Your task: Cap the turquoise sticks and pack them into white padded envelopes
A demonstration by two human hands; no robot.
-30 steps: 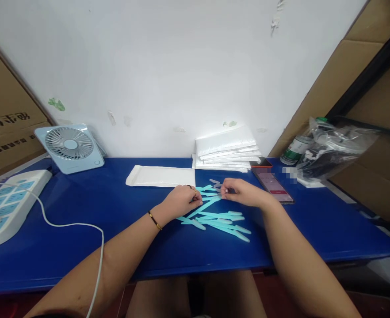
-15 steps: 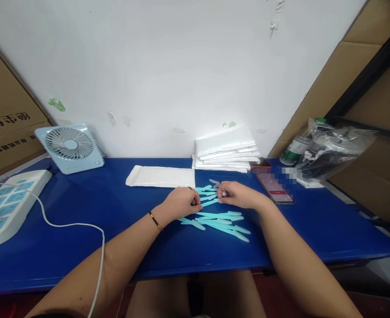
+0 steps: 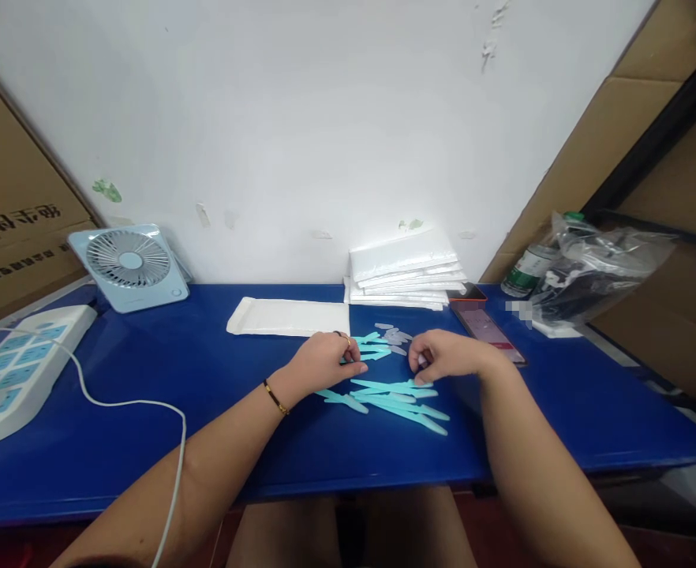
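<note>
Several turquoise eyebrow razors (image 3: 392, 399) lie in a loose fan on the blue table, and a smaller group of turquoise razors (image 3: 375, 347) lies just behind. My left hand (image 3: 327, 359) rests at the left ends of that rear group, thumb stretched out and apart from the curled index finger. Beside the front group, my right hand (image 3: 443, 355) has curled fingers, with the thumb tip at one razor's head. Something small and pale shows within its fingers, too small to name. Small clear pieces like blade caps (image 3: 394, 338) lie in a pile between the hands.
Behind my left hand is a white padded envelope (image 3: 289, 315); a stack of similar envelopes (image 3: 404, 264) stands against the wall. A phone (image 3: 487, 331), a bottle (image 3: 529, 268) and a plastic bag are right. A fan (image 3: 132, 264), power strip (image 3: 34, 355) and white cable (image 3: 129, 402) are left.
My right hand has moved right and toward me, from the rear razors to the heads of the front ones, uncovering the clear pieces. My left hand has barely moved; its thumb now extends farther.
</note>
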